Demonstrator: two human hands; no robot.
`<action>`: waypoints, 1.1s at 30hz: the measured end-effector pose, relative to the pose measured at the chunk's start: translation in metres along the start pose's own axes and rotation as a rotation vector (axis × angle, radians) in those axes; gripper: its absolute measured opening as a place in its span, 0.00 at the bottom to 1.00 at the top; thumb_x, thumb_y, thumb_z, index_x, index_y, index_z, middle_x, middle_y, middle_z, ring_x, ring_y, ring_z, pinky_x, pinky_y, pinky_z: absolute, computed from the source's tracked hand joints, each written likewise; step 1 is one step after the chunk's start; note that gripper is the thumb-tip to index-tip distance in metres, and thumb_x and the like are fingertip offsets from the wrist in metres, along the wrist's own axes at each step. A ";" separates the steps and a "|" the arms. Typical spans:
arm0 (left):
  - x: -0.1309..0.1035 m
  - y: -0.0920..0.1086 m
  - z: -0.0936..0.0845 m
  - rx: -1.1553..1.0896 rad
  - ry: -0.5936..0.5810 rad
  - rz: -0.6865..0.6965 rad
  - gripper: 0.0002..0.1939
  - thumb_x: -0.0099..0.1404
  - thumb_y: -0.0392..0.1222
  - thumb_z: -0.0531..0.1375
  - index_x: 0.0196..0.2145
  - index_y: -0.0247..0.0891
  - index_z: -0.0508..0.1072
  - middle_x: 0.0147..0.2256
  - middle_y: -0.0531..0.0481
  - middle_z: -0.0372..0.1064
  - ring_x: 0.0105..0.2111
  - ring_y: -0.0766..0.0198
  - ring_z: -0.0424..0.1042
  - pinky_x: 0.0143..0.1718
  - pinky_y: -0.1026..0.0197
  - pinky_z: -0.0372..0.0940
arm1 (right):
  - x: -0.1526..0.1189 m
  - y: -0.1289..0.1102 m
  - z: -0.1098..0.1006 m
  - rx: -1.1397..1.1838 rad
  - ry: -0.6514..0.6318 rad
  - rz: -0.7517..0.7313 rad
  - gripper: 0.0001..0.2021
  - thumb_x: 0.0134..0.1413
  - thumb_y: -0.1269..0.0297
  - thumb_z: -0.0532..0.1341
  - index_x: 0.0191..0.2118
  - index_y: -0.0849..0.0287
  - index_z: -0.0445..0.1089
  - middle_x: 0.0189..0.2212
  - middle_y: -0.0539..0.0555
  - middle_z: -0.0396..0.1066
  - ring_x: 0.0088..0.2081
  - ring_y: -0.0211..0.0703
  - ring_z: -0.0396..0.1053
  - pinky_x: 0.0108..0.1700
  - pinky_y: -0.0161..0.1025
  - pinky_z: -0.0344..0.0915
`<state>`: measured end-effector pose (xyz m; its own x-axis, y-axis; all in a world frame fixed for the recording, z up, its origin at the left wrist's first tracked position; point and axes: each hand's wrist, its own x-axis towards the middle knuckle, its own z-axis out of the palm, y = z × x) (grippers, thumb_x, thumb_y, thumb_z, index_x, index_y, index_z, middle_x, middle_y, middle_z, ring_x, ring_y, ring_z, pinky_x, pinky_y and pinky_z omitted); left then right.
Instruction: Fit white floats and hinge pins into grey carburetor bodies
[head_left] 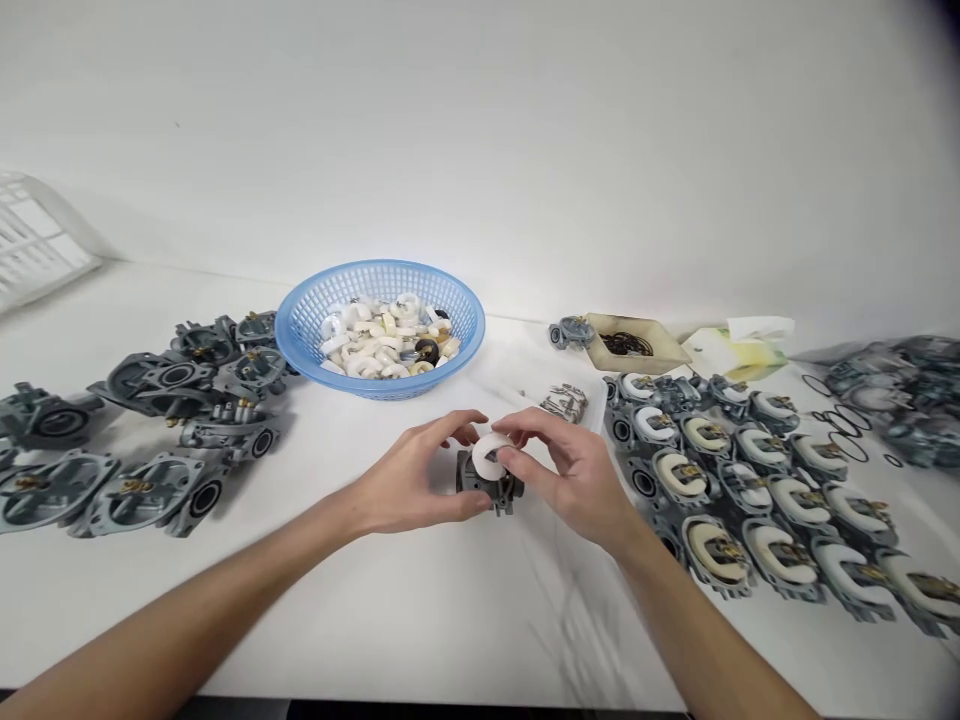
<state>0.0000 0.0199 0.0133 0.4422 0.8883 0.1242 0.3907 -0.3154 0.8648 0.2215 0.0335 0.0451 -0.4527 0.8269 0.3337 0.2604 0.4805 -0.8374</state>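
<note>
1. The grey carburettor body (487, 485) rests on the white table (420, 610), just in front of the blue basket (379, 325); both hands close around it.
2. The left hand (409, 480) grips the body's left side, fingers curled over its top.
3. The right hand (574, 470) pinches a white float (491, 452) against the top of the body.
4. Left of the basket lie bare carburettor bodies (150, 430); right of it stand rows of bodies with floats fitted (757, 490), black O-rings (836, 420) beyond them.
</note>
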 end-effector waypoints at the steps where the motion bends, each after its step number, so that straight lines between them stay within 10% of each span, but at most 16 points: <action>1: 0.000 0.000 -0.001 -0.003 0.003 0.005 0.34 0.58 0.45 0.67 0.60 0.44 0.64 0.52 0.46 0.71 0.51 0.51 0.71 0.54 0.50 0.65 | -0.001 -0.003 -0.001 -0.046 0.007 -0.079 0.11 0.61 0.68 0.64 0.49 0.52 0.73 0.42 0.52 0.76 0.41 0.43 0.71 0.46 0.43 0.70; 7: 0.002 0.003 -0.005 -0.034 0.049 0.116 0.24 0.55 0.40 0.69 0.50 0.41 0.72 0.48 0.48 0.73 0.48 0.55 0.72 0.51 0.55 0.66 | -0.005 -0.006 0.000 -0.336 -0.115 -0.337 0.17 0.61 0.77 0.61 0.53 0.53 0.68 0.44 0.52 0.75 0.45 0.44 0.69 0.49 0.45 0.68; 33: 0.003 0.006 0.002 -0.173 0.015 -0.011 0.15 0.62 0.43 0.68 0.47 0.45 0.77 0.46 0.51 0.74 0.45 0.58 0.73 0.49 0.56 0.64 | 0.000 -0.001 -0.018 -0.190 -0.318 0.152 0.23 0.58 0.63 0.66 0.58 0.45 0.65 0.51 0.48 0.71 0.51 0.42 0.67 0.54 0.41 0.64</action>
<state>0.0060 0.0202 0.0180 0.4260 0.8966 0.1207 0.2498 -0.2448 0.9368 0.2371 0.0380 0.0536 -0.6304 0.7754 0.0365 0.4843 0.4295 -0.7622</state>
